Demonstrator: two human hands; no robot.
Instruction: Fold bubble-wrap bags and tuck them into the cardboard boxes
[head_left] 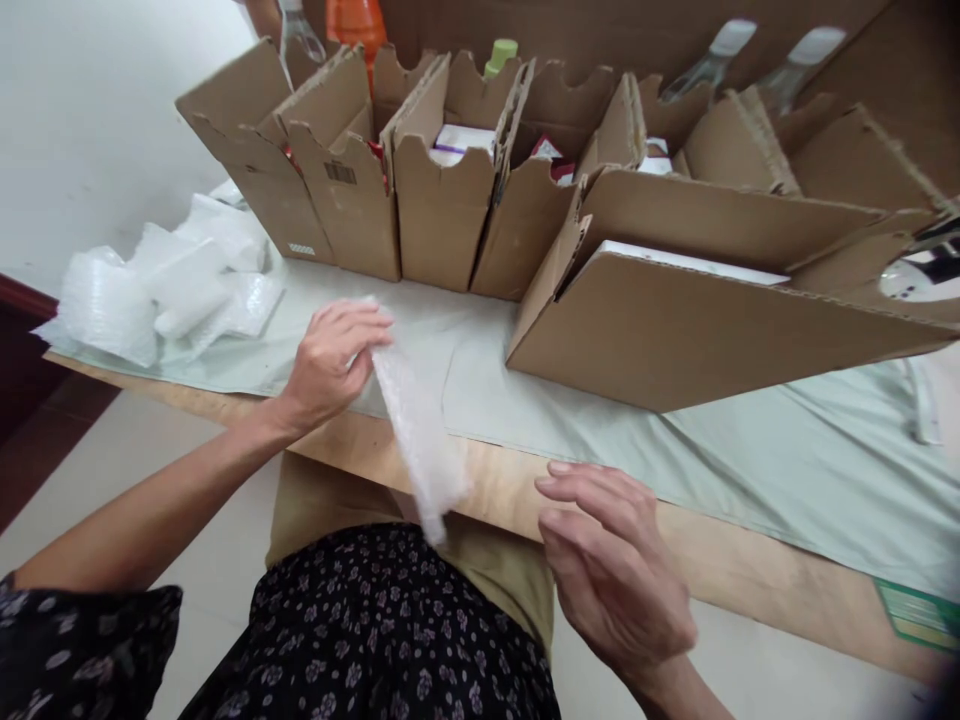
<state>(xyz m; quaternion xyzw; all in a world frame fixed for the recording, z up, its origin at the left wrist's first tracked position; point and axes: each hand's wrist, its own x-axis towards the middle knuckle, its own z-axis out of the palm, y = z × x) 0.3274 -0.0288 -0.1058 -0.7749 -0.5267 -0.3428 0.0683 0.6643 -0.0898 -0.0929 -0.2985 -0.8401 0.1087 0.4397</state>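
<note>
Head view: left hand [334, 358] grips bubble wrap [421, 430]; right hand [611, 560] empty.

At right, 2 white-capped bottles [709, 68] rise behind cardboard boxes [442, 215] on pale cloth [795, 480].

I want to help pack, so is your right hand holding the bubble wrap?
No, the right hand is empty; the left hand holds it.

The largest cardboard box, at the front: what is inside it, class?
Inside the cardboard box, the top edge of a flat white item shows; the front wall covers the rest.
</note>
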